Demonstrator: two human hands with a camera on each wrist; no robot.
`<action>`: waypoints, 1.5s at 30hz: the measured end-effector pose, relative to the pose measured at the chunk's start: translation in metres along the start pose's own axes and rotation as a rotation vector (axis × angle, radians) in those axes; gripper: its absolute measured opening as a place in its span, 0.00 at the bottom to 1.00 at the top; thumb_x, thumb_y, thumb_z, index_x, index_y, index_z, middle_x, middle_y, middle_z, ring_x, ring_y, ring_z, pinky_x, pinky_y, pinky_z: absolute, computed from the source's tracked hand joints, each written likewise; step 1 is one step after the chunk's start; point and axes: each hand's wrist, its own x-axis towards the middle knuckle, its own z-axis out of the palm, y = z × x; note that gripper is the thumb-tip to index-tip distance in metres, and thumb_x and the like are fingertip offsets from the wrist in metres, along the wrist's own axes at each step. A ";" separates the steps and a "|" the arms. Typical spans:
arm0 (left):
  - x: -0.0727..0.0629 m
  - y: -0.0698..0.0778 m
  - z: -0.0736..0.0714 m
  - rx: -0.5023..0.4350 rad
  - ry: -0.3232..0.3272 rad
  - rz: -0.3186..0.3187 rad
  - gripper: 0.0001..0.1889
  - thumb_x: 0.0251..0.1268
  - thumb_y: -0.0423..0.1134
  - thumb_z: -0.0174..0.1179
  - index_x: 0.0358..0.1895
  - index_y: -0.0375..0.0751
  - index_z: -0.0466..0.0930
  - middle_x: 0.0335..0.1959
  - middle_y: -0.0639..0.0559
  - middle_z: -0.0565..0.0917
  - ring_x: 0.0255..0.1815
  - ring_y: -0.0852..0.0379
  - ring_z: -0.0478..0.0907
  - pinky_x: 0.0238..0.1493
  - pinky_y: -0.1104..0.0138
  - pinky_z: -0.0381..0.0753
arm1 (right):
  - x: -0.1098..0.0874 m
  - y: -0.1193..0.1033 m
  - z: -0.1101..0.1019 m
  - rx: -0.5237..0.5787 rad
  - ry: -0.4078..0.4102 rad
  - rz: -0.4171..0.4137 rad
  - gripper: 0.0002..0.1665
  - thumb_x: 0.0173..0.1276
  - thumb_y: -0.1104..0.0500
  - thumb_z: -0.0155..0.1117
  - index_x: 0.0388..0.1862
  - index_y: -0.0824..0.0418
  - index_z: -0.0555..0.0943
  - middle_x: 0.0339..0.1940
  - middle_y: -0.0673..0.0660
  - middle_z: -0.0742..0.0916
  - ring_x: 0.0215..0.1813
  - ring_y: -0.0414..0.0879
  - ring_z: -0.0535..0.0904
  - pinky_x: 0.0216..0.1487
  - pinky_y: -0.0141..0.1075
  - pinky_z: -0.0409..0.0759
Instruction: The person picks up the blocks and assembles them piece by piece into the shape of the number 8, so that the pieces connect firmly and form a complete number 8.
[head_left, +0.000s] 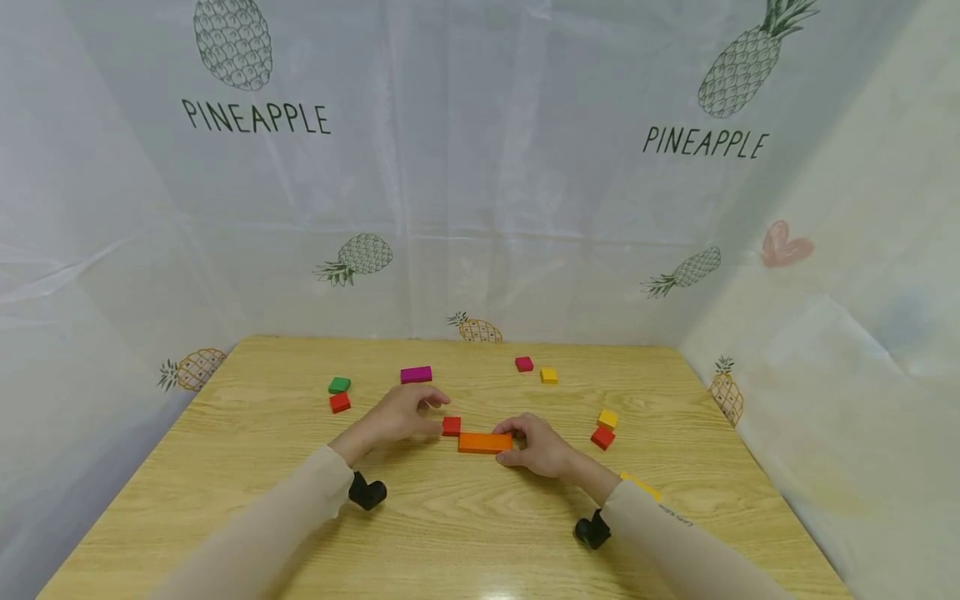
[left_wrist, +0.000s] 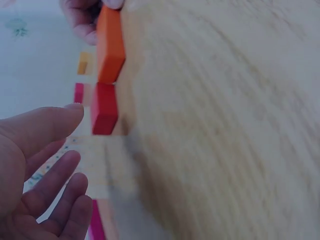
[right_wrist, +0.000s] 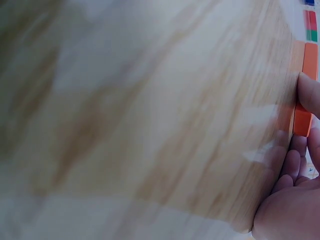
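Note:
Near the middle of the table lies a long orange block (head_left: pixel 483 443). My right hand (head_left: pixel 536 446) pinches its right end between thumb and fingers; the right wrist view shows the thumb along the near side of the orange block (right_wrist: pixel 310 57). A small red block (head_left: pixel 452 426) sits at the orange block's left end, slightly farther back. Just left of that red block, my left hand (head_left: pixel 401 414) hovers with loosely bent fingers and holds nothing. In the left wrist view a gap shows between the left thumb and the red block (left_wrist: pixel 104 111).
Behind the left hand lies a purple block (head_left: pixel 416 375), with a green block (head_left: pixel 340 385) and a red one farther left. A crimson block (head_left: pixel 524 364) and a yellow block (head_left: pixel 549 376) lie at the back. Right are yellow (head_left: pixel 608 419) and red (head_left: pixel 603 437) blocks.

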 end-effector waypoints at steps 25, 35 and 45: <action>-0.080 -0.030 -0.041 0.138 0.136 -0.064 0.27 0.66 0.44 0.76 0.65 0.38 0.82 0.62 0.40 0.84 0.59 0.37 0.81 0.56 0.46 0.83 | -0.002 0.004 0.000 -0.005 0.008 -0.003 0.17 0.71 0.58 0.76 0.57 0.58 0.86 0.52 0.55 0.81 0.50 0.48 0.71 0.55 0.41 0.72; -0.099 -0.043 -0.035 0.171 0.206 -0.109 0.29 0.60 0.45 0.80 0.62 0.38 0.82 0.55 0.43 0.84 0.55 0.42 0.82 0.56 0.45 0.82 | -0.001 0.002 0.000 -0.017 0.012 -0.008 0.18 0.71 0.58 0.76 0.57 0.58 0.86 0.51 0.55 0.82 0.50 0.48 0.72 0.55 0.42 0.72; -0.108 -0.039 -0.034 0.144 0.207 -0.167 0.27 0.58 0.45 0.81 0.56 0.38 0.82 0.49 0.46 0.86 0.52 0.45 0.82 0.55 0.47 0.82 | 0.000 0.001 0.001 -0.018 0.011 -0.013 0.17 0.71 0.58 0.76 0.57 0.58 0.86 0.51 0.55 0.82 0.50 0.48 0.72 0.55 0.41 0.72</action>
